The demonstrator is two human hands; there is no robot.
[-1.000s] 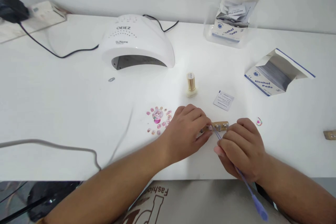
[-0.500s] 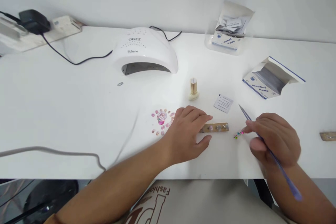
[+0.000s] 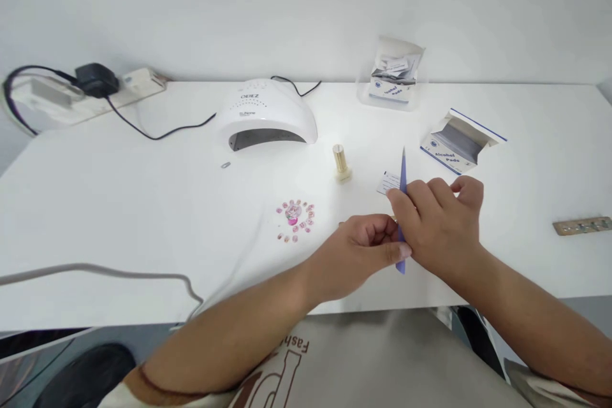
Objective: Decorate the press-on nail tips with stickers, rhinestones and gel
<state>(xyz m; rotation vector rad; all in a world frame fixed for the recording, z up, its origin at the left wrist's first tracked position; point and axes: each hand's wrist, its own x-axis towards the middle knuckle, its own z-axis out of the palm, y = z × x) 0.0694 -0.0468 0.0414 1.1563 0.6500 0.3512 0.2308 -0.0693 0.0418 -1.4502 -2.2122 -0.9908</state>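
My two hands meet over the table. The purple tweezers [image 3: 403,172] stand between them, tip pointing away from me. My right hand [image 3: 442,217] has closed fingers crossing the tweezers' middle. With curled fingers, my left hand [image 3: 356,255] lays its thumb across the tweezers' lower end. Under the hands lies a narrow wooden strip [image 3: 341,224], almost wholly hidden. Left of my left hand, pink gems [image 3: 293,211] form a loose ring around a larger one. A white alcohol pad packet [image 3: 388,182] is partly covered by my right hand.
A white nail lamp [image 3: 268,111] stands at the back. Near it is a gold-capped bottle [image 3: 340,162]. Two alcohol pad boxes [image 3: 449,153] [image 3: 389,89] stand open on the right. Another wooden strip [image 3: 583,225] lies far right. A grey cable [image 3: 119,272] crosses the left front.
My right hand has moved left with the tweezers to meet my left hand. My left fingers have curled in. The strip and small coloured gems are now mostly or fully hidden. The view has shifted.
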